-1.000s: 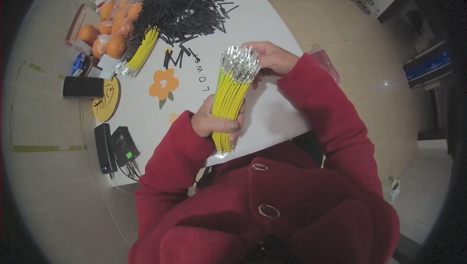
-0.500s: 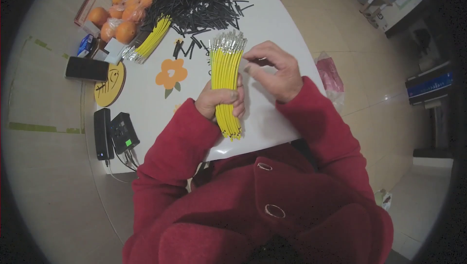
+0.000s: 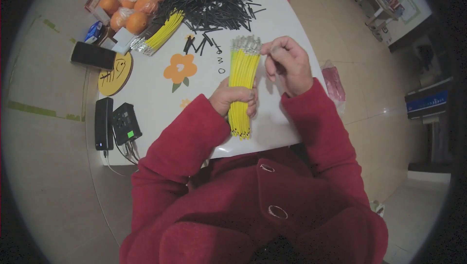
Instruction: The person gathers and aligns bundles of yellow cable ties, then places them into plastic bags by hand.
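My left hand [image 3: 235, 99] is closed around a thick bundle of yellow wires [image 3: 243, 72]. The bundle stands roughly upright in the view, silvery metal terminals [image 3: 246, 44] at its top and cut ends below the fist. Beside the terminals, on their right, is my right hand [image 3: 291, 63], its fingers curled in and the fingertips at the bundle's edge. Whether a wire is between those fingertips is too small to make out. Farther back on the white table [image 3: 204, 81] lies a second bundle of yellow wires [image 3: 167, 31].
A big pile of short black tubes [image 3: 211, 1] covers the back of the table, with a few loose black tubes [image 3: 199, 44] nearer. Bagged oranges [image 3: 136, 21], a phone [image 3: 93, 56], a yellow round mat [image 3: 116, 75] and black devices [image 3: 126, 122] line the left side.
My left hand and the bundle have shifted right in the view, partly with the camera's movement. My right hand has turned more upright, and its fingers have drawn in beside the terminals.
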A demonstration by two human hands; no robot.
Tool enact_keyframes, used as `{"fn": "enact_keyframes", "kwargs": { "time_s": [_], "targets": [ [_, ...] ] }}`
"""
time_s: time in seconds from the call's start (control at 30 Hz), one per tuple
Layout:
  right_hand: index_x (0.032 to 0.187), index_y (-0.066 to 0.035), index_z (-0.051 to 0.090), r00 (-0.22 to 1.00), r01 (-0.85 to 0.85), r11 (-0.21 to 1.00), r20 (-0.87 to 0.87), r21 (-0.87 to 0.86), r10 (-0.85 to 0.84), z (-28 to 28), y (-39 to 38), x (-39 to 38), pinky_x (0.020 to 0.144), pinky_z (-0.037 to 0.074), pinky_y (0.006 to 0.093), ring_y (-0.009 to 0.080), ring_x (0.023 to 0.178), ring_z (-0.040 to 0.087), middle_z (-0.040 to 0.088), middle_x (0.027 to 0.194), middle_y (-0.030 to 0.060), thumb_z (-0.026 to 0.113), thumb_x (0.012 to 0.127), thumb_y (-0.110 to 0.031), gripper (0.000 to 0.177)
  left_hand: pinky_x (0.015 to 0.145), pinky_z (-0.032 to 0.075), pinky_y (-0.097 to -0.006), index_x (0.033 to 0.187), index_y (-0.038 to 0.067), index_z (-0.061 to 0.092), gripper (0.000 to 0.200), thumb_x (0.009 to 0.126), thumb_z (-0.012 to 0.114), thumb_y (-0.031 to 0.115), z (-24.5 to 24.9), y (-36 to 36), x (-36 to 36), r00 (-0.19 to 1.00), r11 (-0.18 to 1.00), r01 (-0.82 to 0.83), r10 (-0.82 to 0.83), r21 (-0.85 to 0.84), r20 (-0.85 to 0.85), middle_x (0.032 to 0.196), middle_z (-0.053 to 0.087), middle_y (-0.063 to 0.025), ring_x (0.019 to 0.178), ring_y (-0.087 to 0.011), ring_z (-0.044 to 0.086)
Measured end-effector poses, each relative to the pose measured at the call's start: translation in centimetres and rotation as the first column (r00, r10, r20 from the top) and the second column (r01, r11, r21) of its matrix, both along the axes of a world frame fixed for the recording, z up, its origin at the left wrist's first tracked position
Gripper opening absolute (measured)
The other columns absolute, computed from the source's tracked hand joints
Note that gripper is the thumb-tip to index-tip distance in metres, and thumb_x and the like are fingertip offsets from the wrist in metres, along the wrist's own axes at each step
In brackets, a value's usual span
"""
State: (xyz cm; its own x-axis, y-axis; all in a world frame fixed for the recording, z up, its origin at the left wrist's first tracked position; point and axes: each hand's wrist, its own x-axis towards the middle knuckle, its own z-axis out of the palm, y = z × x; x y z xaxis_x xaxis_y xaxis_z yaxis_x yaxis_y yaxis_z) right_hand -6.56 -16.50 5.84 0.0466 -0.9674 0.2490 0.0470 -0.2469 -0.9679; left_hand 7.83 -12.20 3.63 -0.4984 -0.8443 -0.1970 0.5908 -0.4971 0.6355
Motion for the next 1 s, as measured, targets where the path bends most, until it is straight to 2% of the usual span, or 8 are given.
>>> {"fn": "enact_keyframes", "kwargs": {
  "time_s": [0.07,0.27,0.37,0.47,0.57,0.77,0.87,1.0],
  "targets": [
    [0.079,-0.003,0.049,0.934,-0.332,0.941,0.158,0.057,0.320,0.4,-0.9,-1.0,0.036,0.030,0.0203,0.0123,0.035,0.038,0.046,0.049,0.0073,0.043,0.087,-0.012,0.014,0.043,0.036,-0.0303,0.078,0.004,0.045,0.025,0.057,0.058,0.006,0.3,0.1,0.0,0.996,0.999,0.027,-0.026,-0.018,0.090,0.051,0.042,-0.0100,0.038,-0.0186,0.044],
    [0.076,-0.011,0.054,0.827,-0.208,0.926,-0.562,-0.314,-0.005,0.1,-3.4,-4.9,0.041,0.031,0.0188,0.0053,0.042,0.036,0.042,0.056,-0.0041,0.059,0.075,-0.011,0.005,0.038,0.034,-0.0274,0.056,-0.001,0.044,0.009,0.053,0.053,0.000,0.9,0.1,0.4,0.993,0.999,-0.003,0.008,-0.048,0.118,0.043,0.045,-0.0147,0.037,-0.0184,0.046],
    [0.077,-0.008,0.056,0.945,-0.088,0.996,-0.320,-0.034,0.073,1.8,-3.2,-3.7,0.032,0.034,0.0199,0.0089,0.047,0.040,0.051,0.072,0.0008,0.058,0.074,-0.007,0.004,0.038,0.037,-0.0247,0.060,-0.001,0.046,0.010,0.052,0.051,0.001,1.9,0.1,0.7,0.923,0.974,0.197,-0.146,-0.111,0.355,0.045,0.048,-0.0117,0.037,-0.0171,0.047],
    [0.078,-0.007,0.050,0.925,-0.308,0.942,-0.188,0.131,0.329,2.5,-5.2,-4.1,0.028,0.027,0.0175,0.0045,0.032,0.027,0.034,0.047,-0.0027,0.054,0.083,-0.017,0.012,0.037,0.038,-0.0242,0.087,-0.002,0.049,0.040,0.048,0.052,0.005,1.7,0.8,0.2,0.880,0.959,0.269,-0.210,-0.084,0.426,0.046,0.047,-0.0089,0.038,-0.0150,0.047],
    [0.065,-0.009,0.045,0.801,-0.502,0.787,-0.151,0.359,0.580,3.4,-5.7,-3.5,0.026,0.020,0.0199,0.0067,0.029,0.029,0.041,0.056,0.0005,0.055,0.077,-0.017,0.018,0.036,0.040,-0.0289,0.105,0.001,0.044,0.051,0.054,0.052,0.001,1.5,0.7,0.5,0.852,0.903,0.405,-0.315,-0.144,0.418,0.056,0.044,-0.0104,0.040,-0.0187,0.047],
    [0.075,-0.006,0.051,0.758,-0.572,0.750,-0.136,0.334,0.638,2.9,-8.0,-4.4,0.024,0.022,0.0173,0.0073,0.026,0.036,0.051,0.052,0.0063,0.057,0.077,-0.012,0.009,0.040,0.045,-0.0279,0.103,0.001,0.046,0.041,0.062,0.054,0.001,3.0,0.8,1.9,0.890,0.906,0.305,-0.161,-0.293,0.427,0.059,0.049,-0.0125,0.043,-0.0200,0.052],
    [0.071,-0.010,0.053,0.700,-0.544,0.778,-0.342,0.313,0.627,2.1,-8.8,-3.3,0.046,0.036,0.0179,0.0057,0.048,0.044,0.050,0.059,-0.0009,0.054,0.080,-0.017,0.012,0.041,0.043,-0.0273,0.097,0.002,0.047,0.039,0.059,0.054,0.005,3.3,0.5,2.6,0.870,0.892,0.368,-0.231,-0.263,0.435,0.054,0.052,-0.0111,0.043,-0.0182,0.052],
    [0.076,-0.005,0.049,0.682,-0.694,0.670,-0.059,0.263,0.729,4.8,-8.9,-0.3,0.022,0.018,0.0176,0.0070,0.026,0.023,0.027,0.040,0.0019,0.047,0.073,-0.005,0.004,0.043,0.038,-0.0246,0.096,0.005,0.048,0.040,0.057,0.055,0.005,3.6,0.8,3.1,0.760,0.799,0.533,-0.309,-0.277,0.572,0.053,0.051,-0.0064,0.042,-0.0128,0.047]
  ]
}}
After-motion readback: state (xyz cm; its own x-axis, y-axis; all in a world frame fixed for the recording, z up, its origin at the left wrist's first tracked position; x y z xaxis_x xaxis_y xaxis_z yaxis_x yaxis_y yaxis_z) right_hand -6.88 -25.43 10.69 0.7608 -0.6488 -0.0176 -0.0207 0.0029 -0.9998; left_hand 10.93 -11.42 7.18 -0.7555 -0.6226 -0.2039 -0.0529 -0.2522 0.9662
